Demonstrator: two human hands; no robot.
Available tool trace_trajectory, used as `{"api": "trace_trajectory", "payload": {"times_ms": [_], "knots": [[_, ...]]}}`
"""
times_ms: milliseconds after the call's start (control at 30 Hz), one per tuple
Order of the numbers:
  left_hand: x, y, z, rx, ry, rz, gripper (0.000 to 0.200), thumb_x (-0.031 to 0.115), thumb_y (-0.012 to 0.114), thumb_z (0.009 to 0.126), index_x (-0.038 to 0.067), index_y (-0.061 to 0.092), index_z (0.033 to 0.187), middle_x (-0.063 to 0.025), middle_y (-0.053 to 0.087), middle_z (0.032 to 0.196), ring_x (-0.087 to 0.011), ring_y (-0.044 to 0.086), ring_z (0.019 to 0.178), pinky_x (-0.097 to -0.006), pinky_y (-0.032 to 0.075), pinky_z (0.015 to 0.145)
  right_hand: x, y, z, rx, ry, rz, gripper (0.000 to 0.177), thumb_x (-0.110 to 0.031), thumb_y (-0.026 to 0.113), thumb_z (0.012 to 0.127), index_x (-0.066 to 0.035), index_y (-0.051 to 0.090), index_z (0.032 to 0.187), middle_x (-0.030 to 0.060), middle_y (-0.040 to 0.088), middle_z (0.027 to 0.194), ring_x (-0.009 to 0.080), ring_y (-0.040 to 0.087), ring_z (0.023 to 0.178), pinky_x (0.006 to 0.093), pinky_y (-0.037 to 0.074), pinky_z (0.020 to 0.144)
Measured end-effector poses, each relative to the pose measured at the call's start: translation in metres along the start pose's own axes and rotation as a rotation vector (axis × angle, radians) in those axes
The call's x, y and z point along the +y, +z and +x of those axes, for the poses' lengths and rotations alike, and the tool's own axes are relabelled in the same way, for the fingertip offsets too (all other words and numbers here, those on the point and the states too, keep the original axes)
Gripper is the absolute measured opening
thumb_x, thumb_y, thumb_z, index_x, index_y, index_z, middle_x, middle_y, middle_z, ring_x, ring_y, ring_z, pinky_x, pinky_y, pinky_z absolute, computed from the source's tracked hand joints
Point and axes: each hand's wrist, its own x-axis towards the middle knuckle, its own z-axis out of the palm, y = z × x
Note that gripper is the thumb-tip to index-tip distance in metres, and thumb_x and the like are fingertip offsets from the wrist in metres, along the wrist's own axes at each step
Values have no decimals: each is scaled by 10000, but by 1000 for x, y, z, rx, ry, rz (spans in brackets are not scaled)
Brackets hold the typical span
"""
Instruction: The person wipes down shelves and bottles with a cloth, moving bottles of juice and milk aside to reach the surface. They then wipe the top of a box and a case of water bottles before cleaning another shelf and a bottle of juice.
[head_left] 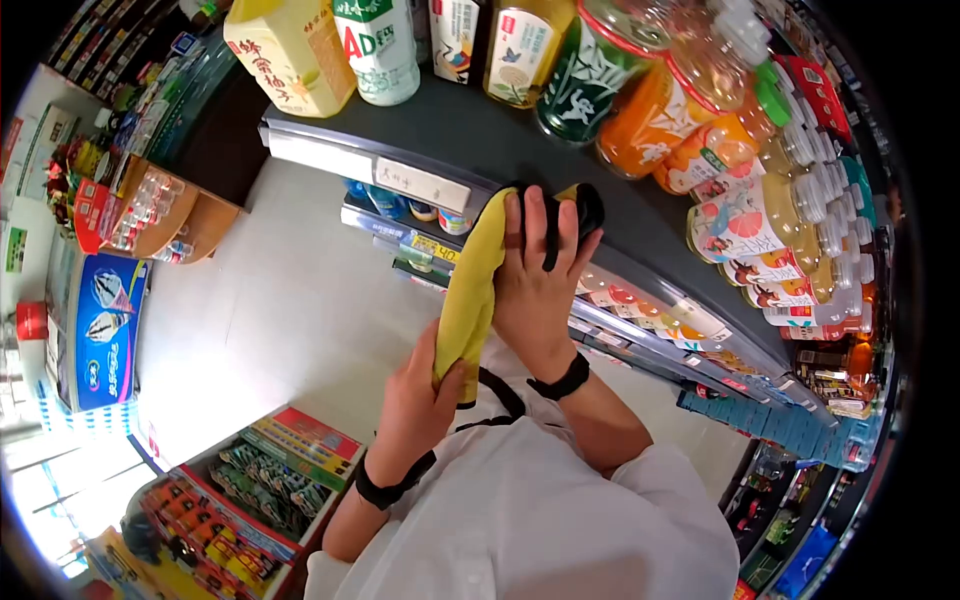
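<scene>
A folded cloth (pixel 468 290), yellow on one face and black on the other, hangs in front of the shelf's edge. My left hand (pixel 412 402) is closed round its lower end, thumb on the yellow face. Higher up, my right hand (pixel 538 285) lies flat against the cloth with its fingers stretched and slightly apart. Black cloth (pixel 588 208) shows between and beyond those fingertips, at the front edge of the grey shelf (pixel 440 135). What lies under my right palm is hidden.
Bottles line the shelf's back and right, among them a white bottle (pixel 376 50), a dark green bottle (pixel 590 85) and an orange bottle (pixel 650 120). A price label strip (pixel 420 182) runs along the edge. Lower left stands a display box (pixel 240 500) of packaged goods; a blue freezer (pixel 105 330) is beyond.
</scene>
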Motion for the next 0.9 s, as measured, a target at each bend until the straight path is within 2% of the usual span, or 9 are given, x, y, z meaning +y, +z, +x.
{"api": "trace_trajectory", "payload": {"times_ms": [67,133,267,400,467,500,600,667,900], "knots": [[-14,-8,10,5,-39,-42,497,86,618,960,31,453,1425,-267,689,1068,-480,676,947,-466,555,805,-12,3,8,-19,1,0,659,-227,594,898,-57,449,1519,105,274,1648,433,128,1534,746,133,1158],[-21,-17,15,5,-59,-40,480,89,625,952,28,466,1401,-261,695,1048,-475,683,925,-462,558,791,-26,6,16,-7,25,32,605,-226,640,876,-129,541,1466,30,393,1592,354,316,1446,738,290,1081],[-39,-60,35,59,-112,-55,440,74,624,926,7,496,1341,-218,705,978,-377,724,893,-397,556,777,-74,29,42,-39,1,41,601,-201,627,875,-118,549,1465,34,391,1599,366,320,1434,747,277,1081],[-45,-115,39,176,-69,-48,391,67,651,890,2,539,1259,-230,693,918,-430,699,808,-429,560,717,-118,34,82,-172,-122,206,643,-206,611,873,-95,510,1498,45,399,1597,381,292,1457,763,218,1103],[-49,-141,31,186,66,-96,319,36,657,845,-31,565,1144,-198,658,822,-398,673,727,-419,534,658,-148,40,104,-218,-255,341,629,-169,613,875,-52,499,1483,92,442,1559,414,332,1441,695,255,1144],[-54,-152,26,233,84,-129,238,43,706,809,-48,598,1001,-151,662,821,-271,675,710,-353,514,645,-160,49,112,-333,-349,651,602,-145,616,875,-33,507,1456,120,469,1524,430,375,1405,638,284,1156],[-66,-172,10,383,108,-278,233,68,725,807,-43,588,958,-148,635,783,-286,630,659,-360,493,614,-207,67,123,-726,-660,1194,511,-113,651,853,14,554,1338,181,576,1373,430,533,1244,488,425,1081],[-77,-176,-3,553,76,-237,232,86,730,818,-34,578,945,-143,618,766,-313,604,638,-365,479,599,-239,77,129,-1041,-855,1270,509,-120,660,850,17,557,1329,183,620,1311,397,579,1195,449,459,1041],[-111,-234,-71,856,-26,-256,244,119,736,855,-26,596,991,-149,628,751,-322,632,636,-372,490,602,-361,92,105,-1134,-1287,1167,581,-145,691,841,14,528,1375,204,622,1303,413,579,1220,462,441,1082]]}}
